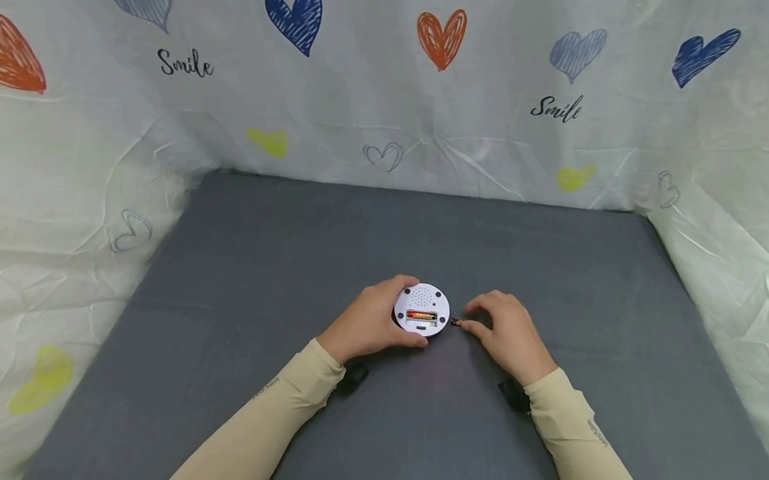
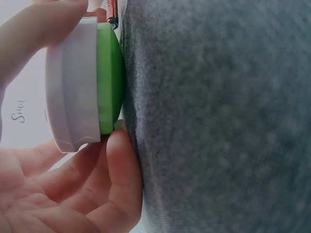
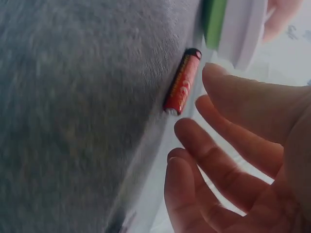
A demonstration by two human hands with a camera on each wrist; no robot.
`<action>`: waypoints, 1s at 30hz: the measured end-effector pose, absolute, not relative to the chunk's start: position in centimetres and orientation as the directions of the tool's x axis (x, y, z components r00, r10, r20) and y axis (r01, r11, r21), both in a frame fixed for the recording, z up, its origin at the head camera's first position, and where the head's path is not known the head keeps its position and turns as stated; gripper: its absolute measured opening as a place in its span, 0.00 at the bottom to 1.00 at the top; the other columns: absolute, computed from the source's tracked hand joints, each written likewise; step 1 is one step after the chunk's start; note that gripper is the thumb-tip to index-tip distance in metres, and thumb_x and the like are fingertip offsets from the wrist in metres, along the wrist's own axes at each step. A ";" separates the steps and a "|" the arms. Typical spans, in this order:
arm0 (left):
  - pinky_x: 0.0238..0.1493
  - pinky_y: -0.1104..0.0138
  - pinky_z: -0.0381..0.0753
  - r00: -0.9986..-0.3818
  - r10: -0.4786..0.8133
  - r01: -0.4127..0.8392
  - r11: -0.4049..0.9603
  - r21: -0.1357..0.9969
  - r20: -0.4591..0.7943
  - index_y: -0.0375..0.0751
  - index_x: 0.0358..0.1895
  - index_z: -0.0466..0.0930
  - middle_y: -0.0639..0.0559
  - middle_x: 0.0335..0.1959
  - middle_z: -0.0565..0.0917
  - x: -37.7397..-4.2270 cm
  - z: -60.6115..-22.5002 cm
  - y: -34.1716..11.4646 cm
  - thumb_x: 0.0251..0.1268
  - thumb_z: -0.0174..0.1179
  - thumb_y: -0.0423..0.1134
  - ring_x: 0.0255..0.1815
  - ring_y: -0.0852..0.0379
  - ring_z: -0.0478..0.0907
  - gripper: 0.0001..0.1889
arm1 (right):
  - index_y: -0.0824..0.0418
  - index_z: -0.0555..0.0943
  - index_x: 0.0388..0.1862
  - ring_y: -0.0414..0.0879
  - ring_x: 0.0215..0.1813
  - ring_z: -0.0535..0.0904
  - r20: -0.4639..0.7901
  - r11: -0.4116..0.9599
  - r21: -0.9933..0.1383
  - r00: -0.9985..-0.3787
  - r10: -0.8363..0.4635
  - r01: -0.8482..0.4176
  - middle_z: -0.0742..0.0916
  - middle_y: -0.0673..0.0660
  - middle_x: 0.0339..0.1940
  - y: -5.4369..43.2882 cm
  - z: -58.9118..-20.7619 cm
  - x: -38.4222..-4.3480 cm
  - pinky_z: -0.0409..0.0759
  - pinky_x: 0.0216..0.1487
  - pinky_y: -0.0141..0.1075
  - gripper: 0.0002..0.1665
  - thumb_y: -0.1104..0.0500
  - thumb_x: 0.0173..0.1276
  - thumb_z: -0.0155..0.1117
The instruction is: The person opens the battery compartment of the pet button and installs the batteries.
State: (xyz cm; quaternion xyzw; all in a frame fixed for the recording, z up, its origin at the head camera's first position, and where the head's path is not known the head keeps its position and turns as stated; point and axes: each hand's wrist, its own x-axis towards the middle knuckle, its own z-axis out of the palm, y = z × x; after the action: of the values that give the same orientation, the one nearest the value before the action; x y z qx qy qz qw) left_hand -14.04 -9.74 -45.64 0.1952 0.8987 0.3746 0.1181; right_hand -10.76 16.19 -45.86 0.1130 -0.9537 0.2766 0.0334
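My left hand (image 1: 378,319) holds a round white-and-green battery device (image 1: 421,296) by its sides, thumb at the near side and fingers at the far side. Its underside faces up, showing speaker holes, dark feet and an uncovered battery compartment with one battery (image 1: 421,315) in it. In the left wrist view, the green part (image 2: 109,80) faces the table. My right hand (image 1: 507,335) is just right of the device, its thumb and fingers apart. Beside those fingertips, a red-and-black battery (image 3: 183,82) lies on the grey cloth, close to the device's edge.
Grey cloth (image 1: 294,237) covers the table. White sheeting (image 1: 379,111) printed with hearts and the word "Smile" hangs behind it and along both sides. Dark wrist cameras (image 1: 514,395) sit at both cuffs.
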 end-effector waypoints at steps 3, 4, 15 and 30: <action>0.61 0.58 0.81 -0.900 0.431 0.254 0.645 0.721 -0.069 0.48 0.77 0.72 0.53 0.65 0.84 -13.9 -45.8 -10.0 0.48 0.88 0.52 0.57 0.56 0.81 0.51 | 0.56 0.92 0.44 0.54 0.50 0.84 0.149 0.822 -0.496 -0.960 -0.237 -0.280 0.91 0.54 0.43 15.5 -46.2 -10.9 0.81 0.55 0.52 0.10 0.59 0.65 0.82; 0.61 0.58 0.82 -0.900 0.430 0.254 0.646 0.720 -0.068 0.48 0.76 0.72 0.53 0.65 0.84 -13.8 -45.8 -10.1 0.48 0.88 0.53 0.57 0.56 0.81 0.51 | 0.56 0.92 0.43 0.53 0.48 0.83 0.155 0.824 -0.485 -0.956 -0.249 -0.294 0.91 0.54 0.42 15.3 -46.4 -10.9 0.81 0.54 0.51 0.09 0.59 0.65 0.82; 0.63 0.58 0.81 -0.893 0.448 0.282 0.637 0.717 -0.047 0.46 0.77 0.72 0.52 0.67 0.84 -13.9 -45.7 -10.1 0.48 0.88 0.53 0.59 0.55 0.81 0.51 | 0.56 0.91 0.41 0.52 0.45 0.82 0.216 0.844 -0.443 -0.949 -0.228 -0.303 0.90 0.53 0.39 15.2 -44.7 -10.8 0.80 0.49 0.50 0.06 0.62 0.67 0.81; 0.57 0.59 0.83 -0.877 0.479 0.295 0.585 0.756 -0.028 0.46 0.76 0.72 0.53 0.65 0.84 -13.8 -45.5 -10.5 0.51 0.87 0.52 0.54 0.57 0.82 0.49 | 0.51 0.90 0.40 0.44 0.43 0.79 0.255 0.703 -0.536 -0.883 -0.393 -0.468 0.89 0.46 0.39 9.7 -43.4 -10.8 0.79 0.45 0.39 0.06 0.60 0.68 0.80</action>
State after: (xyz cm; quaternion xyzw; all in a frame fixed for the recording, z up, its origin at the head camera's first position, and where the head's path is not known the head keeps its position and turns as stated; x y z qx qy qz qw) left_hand -13.82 -10.48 -45.50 0.2192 0.8826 0.3995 0.1152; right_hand -10.82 9.68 -43.36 0.2338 -0.9207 0.3064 0.0606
